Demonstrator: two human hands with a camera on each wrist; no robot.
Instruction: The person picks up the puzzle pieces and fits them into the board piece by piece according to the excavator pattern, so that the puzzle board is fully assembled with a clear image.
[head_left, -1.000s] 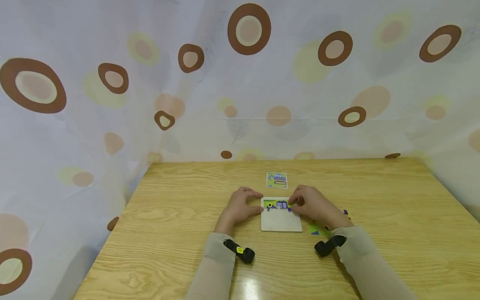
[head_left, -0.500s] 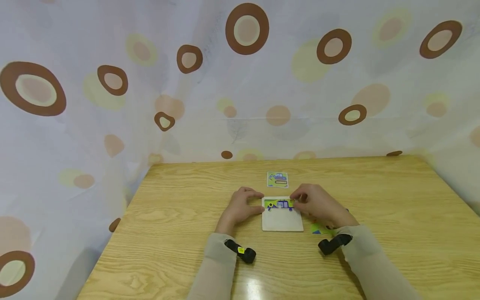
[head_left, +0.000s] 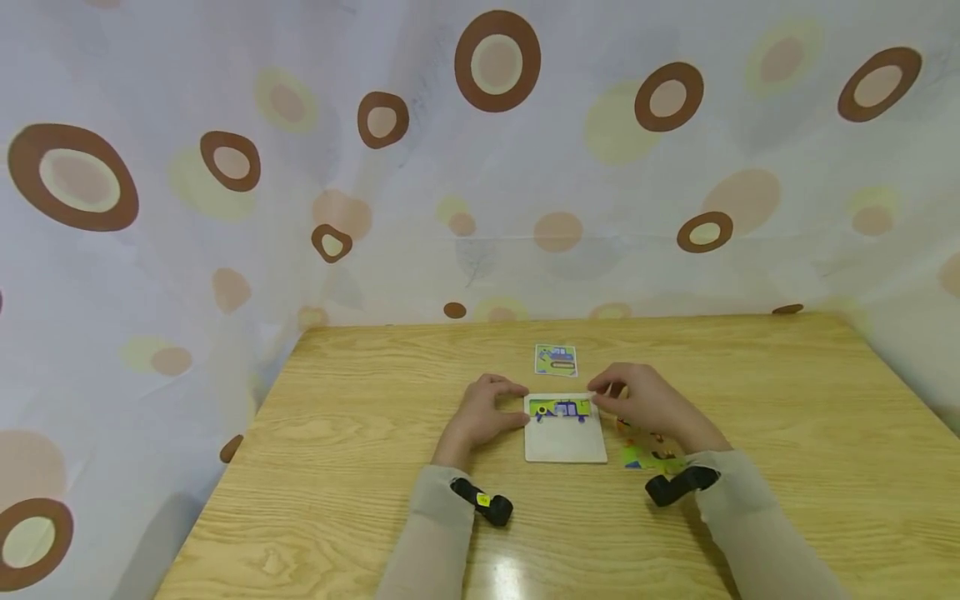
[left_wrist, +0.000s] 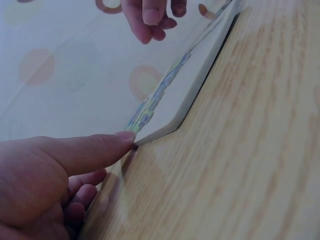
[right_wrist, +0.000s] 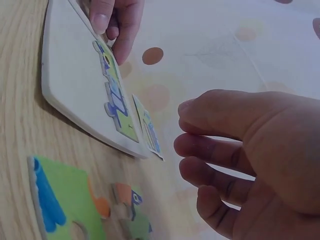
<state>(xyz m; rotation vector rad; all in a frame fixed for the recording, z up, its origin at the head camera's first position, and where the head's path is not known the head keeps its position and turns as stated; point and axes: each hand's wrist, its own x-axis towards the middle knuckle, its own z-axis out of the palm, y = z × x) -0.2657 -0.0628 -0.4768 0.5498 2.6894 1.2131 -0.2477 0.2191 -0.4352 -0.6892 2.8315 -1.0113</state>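
Observation:
A white puzzle board (head_left: 565, 442) lies on the table, its far strip filled with joined jigsaw pieces (right_wrist: 116, 97) in green, yellow and purple. At its left edge my left hand (head_left: 480, 410) holds the board, thumb (left_wrist: 107, 147) on the rim and the other fingers beyond it. Just off the board's far right corner is my right hand (head_left: 651, 407), its fingers loosely bent. Nothing shows between that thumb and fingers in the right wrist view.
A small picture card (head_left: 556, 360) lies behind the board. Loose jigsaw pieces (right_wrist: 65, 195), green with blue and orange, are spread to the board's right, partly under my right forearm. A patterned cloth (head_left: 480, 267) hangs behind the wooden table (head_left: 360, 375).
My right hand has drawn back to the right from the piece at the row's right end, which now lies uncovered. More loose pieces show beneath it. My left hand stays at the board.

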